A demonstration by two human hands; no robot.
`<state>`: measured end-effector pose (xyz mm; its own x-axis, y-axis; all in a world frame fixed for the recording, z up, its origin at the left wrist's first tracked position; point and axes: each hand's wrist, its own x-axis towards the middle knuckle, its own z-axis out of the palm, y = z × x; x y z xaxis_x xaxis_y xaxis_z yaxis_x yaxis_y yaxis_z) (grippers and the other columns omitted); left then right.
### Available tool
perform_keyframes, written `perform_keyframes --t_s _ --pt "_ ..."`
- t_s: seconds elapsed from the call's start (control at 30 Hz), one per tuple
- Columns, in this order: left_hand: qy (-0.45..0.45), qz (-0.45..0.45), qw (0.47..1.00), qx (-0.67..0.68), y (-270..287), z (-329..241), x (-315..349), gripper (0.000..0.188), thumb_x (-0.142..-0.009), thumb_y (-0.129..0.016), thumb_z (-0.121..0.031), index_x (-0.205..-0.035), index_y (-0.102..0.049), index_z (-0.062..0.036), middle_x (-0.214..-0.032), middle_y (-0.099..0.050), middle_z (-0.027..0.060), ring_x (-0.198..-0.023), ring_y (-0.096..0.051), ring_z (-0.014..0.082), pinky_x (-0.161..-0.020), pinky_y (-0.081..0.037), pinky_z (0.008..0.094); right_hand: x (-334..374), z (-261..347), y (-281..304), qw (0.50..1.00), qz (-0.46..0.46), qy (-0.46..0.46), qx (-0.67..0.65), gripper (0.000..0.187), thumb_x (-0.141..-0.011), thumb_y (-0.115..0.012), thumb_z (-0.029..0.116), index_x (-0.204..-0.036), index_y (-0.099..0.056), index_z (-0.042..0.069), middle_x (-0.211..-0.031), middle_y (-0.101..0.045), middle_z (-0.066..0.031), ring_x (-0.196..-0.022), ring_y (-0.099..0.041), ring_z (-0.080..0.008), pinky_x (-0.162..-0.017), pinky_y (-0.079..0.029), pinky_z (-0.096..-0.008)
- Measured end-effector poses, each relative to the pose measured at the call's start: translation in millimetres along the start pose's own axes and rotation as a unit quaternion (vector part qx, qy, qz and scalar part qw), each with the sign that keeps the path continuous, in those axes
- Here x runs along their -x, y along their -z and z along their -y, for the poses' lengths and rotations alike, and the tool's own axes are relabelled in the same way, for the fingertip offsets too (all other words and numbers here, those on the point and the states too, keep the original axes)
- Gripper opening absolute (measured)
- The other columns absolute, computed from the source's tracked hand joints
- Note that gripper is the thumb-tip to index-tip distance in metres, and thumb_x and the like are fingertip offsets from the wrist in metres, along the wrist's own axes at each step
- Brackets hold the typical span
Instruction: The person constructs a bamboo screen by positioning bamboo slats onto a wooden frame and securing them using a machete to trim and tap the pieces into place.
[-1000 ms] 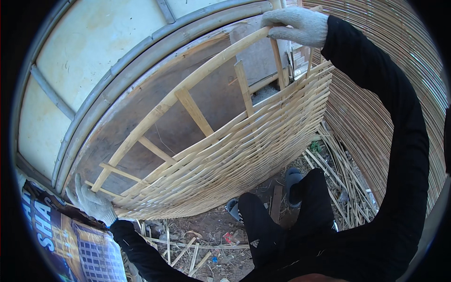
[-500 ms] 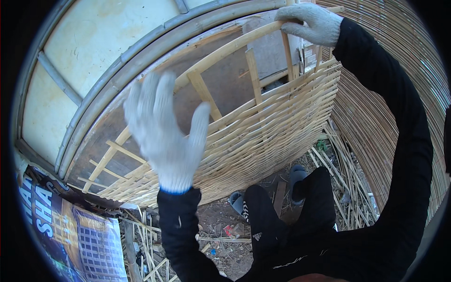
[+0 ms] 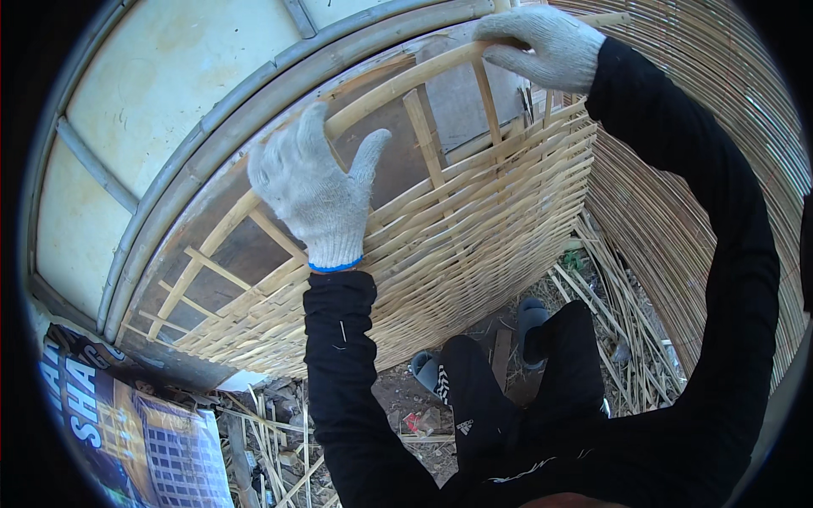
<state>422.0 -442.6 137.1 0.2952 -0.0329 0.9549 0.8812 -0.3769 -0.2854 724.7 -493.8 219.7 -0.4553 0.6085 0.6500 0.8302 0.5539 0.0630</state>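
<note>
A woven bamboo panel (image 3: 474, 229) leans in front of me, with a bent bamboo pole as its top rail and upright slats showing above the weave. At the upper right my right hand (image 3: 546, 46), in a light knitted glove, is closed round that rail near its end. My left hand (image 3: 313, 186), gloved alike, lies at the rail left of the middle. Its thumb stands well apart and its fingers reach over the pole, partly bent, without closing round it. The glove hides a stretch of the rail.
Behind the panel stand a dark board and a pale wall (image 3: 203, 93) framed with grey poles. A slatted bamboo screen (image 3: 677, 178) rises on the right. Loose bamboo strips (image 3: 622, 339) litter the ground beside my sandalled feet. A printed banner (image 3: 161, 440) is at the lower left.
My left hand has come to the panel's rail, its fingers now bent over the pole. The rail and my right hand on it have shifted slightly left.
</note>
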Motion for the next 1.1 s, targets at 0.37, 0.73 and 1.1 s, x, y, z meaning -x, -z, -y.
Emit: perform_keyframes --t_s 0.37,0.73,1.1 --pt "0.187 0.001 0.923 0.337 -5 -90 26 0.025 -0.090 -0.072 -0.019 -0.105 -0.061 -0.0022 -0.096 -0.065 0.0138 -0.085 -0.064 0.0268 -0.080 -0.052 0.0362 12 -5 -12 0.999 0.022 -0.011 0.043 0.030 -0.101 -0.059 0.023 -0.122 -0.063 0.003 -0.101 -0.068 -0.0160 -0.089 -0.066 -0.0272 -0.081 -0.055 -0.0372" --pt "0.368 0.114 0.793 0.472 24 -104 15 0.021 -0.098 -0.063 -0.020 -0.104 -0.057 -0.0012 -0.082 -0.065 0.0122 -0.075 -0.067 0.0241 -0.071 -0.053 0.0373 40 -1 -12 0.999 -0.011 0.013 0.048 0.029 -0.101 -0.059 0.023 -0.123 -0.063 0.004 -0.106 -0.068 -0.0164 -0.096 -0.066 -0.0300 -0.087 -0.055 -0.0379" --pt "0.299 0.036 0.840 0.451 15 -160 -1 0.034 -0.097 -0.063 -0.021 -0.117 -0.055 0.0056 -0.113 -0.063 0.0181 -0.106 -0.062 0.0280 -0.092 -0.048 0.0376 29 -9 -8 0.999 -0.004 0.029 0.045 0.026 -0.100 -0.059 0.020 -0.120 -0.064 0.004 -0.110 -0.065 -0.0166 -0.101 -0.065 -0.0322 -0.091 -0.053 -0.0396"
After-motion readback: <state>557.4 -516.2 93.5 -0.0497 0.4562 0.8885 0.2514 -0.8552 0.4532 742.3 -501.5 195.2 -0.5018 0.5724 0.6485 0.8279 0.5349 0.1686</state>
